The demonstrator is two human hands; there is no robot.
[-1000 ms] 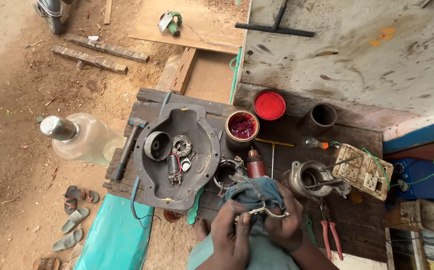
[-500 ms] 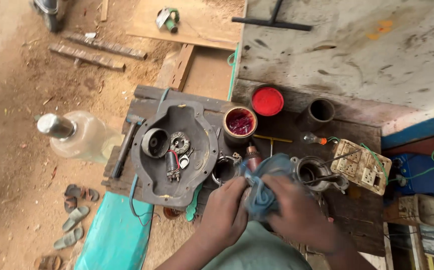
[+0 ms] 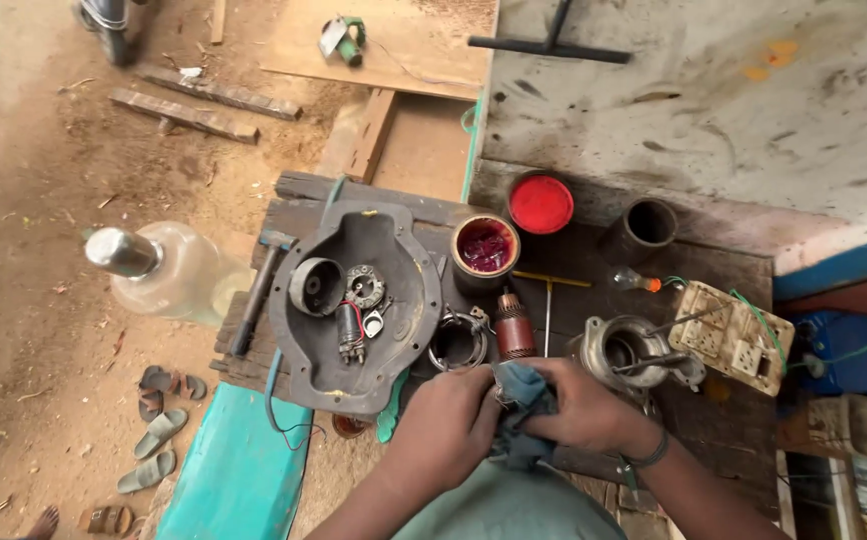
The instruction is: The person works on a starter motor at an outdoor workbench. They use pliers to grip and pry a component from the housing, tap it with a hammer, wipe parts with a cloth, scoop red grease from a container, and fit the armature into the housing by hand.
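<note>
Both my hands meet at the near edge of a dark wooden workbench (image 3: pixel 653 262). My left hand (image 3: pixel 450 420) and my right hand (image 3: pixel 583 405) are wrapped around a blue rag (image 3: pixel 526 392) that covers the near end of a motor armature (image 3: pixel 514 333). The armature's copper-coloured winding sticks out of the rag toward the far side. Just left of it lies a round metal ring part (image 3: pixel 458 341). A grey cast housing (image 3: pixel 353 300) with small parts inside lies further left.
An open tin of red liquid (image 3: pixel 485 249), its red lid (image 3: pixel 540 204) and a dark cup (image 3: pixel 643 229) stand behind. A metal motor casing (image 3: pixel 628 350) and a switchboard (image 3: pixel 728 335) sit right. A hammer (image 3: pixel 255 290), a clear jug (image 3: pixel 163 270) and sandals (image 3: pixel 158 420) are left.
My hands went from near my lap up to the bench edge and closed the rag around the armature's end. The view shifted slightly.
</note>
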